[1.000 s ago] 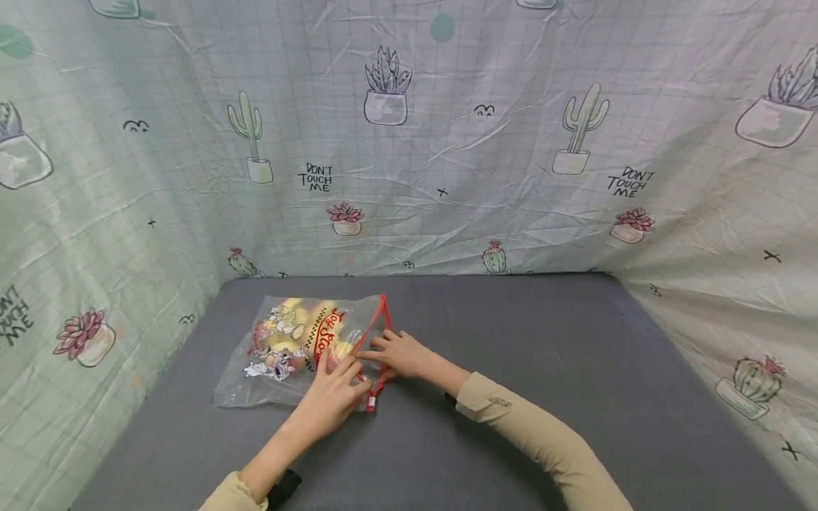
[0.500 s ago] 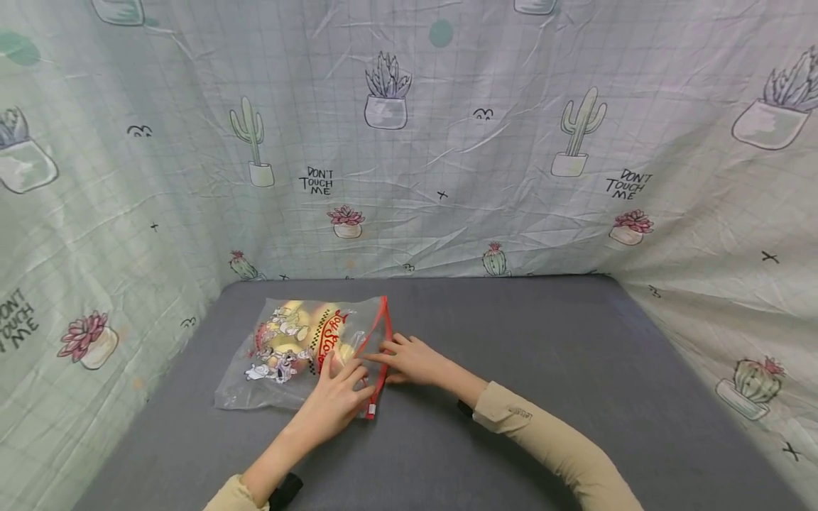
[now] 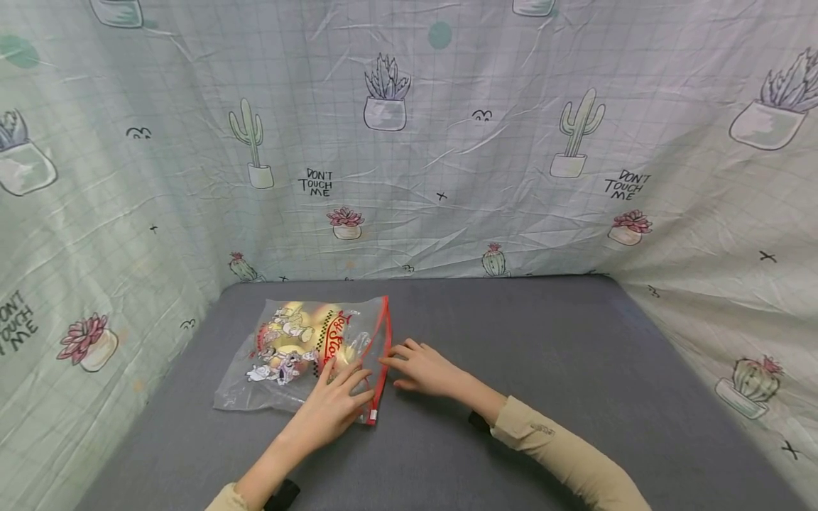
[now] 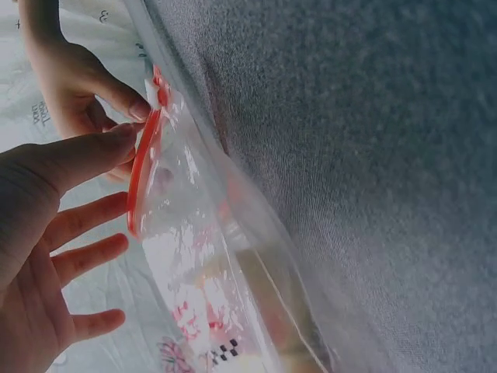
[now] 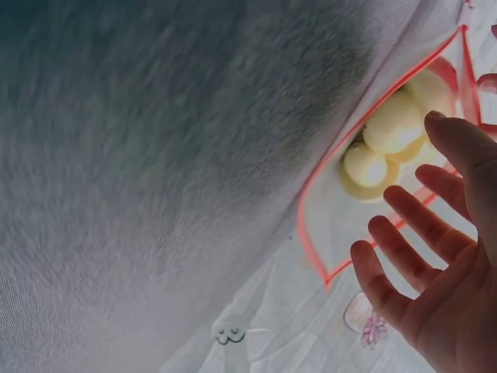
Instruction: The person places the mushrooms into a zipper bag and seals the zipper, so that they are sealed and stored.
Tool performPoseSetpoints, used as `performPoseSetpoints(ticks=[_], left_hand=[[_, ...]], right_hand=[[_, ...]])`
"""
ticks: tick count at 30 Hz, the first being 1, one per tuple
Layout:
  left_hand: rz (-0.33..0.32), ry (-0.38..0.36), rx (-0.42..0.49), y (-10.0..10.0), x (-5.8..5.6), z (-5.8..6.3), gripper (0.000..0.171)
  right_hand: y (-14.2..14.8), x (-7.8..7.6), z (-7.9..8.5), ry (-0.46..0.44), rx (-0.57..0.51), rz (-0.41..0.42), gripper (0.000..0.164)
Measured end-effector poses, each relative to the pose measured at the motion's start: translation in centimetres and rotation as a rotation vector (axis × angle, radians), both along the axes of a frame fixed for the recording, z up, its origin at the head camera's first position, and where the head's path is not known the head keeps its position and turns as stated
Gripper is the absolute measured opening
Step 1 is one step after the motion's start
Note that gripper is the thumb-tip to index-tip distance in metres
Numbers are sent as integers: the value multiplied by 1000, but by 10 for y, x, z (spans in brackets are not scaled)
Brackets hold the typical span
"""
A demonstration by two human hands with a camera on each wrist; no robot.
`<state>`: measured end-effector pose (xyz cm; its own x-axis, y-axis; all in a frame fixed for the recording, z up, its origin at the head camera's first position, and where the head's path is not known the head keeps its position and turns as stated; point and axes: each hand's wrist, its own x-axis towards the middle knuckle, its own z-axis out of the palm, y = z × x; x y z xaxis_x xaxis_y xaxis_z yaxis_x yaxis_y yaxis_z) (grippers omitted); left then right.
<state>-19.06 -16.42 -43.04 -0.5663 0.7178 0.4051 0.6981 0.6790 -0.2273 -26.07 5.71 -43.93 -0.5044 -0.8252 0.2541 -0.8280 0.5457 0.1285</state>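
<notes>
A clear plastic zip bag (image 3: 249,390) lies on the grey table, printed with cartoon figures and red lettering. Its red zip edge (image 3: 385,319) faces right, and the mouth gapes in the right wrist view. Inside are several pale yellow round things (image 5: 394,124), like fruit. My left hand (image 3: 329,408) is at the near part of the mouth; its thumb and index finger hold the red edge (image 4: 140,171), other fingers spread. My right hand (image 3: 424,369) is just right of the mouth, fingers apart and loosely bent, fingertips close to the red edge, holding nothing.
The grey table (image 3: 543,369) extends to the right of the bag. A pale curtain (image 3: 441,156) with cactus drawings hangs behind it and along both sides. Dark bands (image 3: 282,495) show at the wrists.
My right hand has drawn back to the right, its fingers coming away from the bag's mouth. My left hand stays at the near part of the mouth. The zip slider end has shifted slightly nearer.
</notes>
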Motion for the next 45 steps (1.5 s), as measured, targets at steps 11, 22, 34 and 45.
performPoseSetpoints(ticks=[11, 22, 34, 45], left_hand=[[12, -24, 35, -6, 10, 6, 32], [41, 25, 20, -10, 22, 3, 36], [53, -26, -16, -16, 25, -7, 35], [39, -47, -80, -23, 19, -10, 33]], right_hand=[[-3, 17, 2, 49, -40, -40, 51], [-7, 33, -1, 95, -95, 42, 50], [-12, 41, -2, 123, 19, 156, 44], [-23, 31, -9, 283, 108, 254, 33]])
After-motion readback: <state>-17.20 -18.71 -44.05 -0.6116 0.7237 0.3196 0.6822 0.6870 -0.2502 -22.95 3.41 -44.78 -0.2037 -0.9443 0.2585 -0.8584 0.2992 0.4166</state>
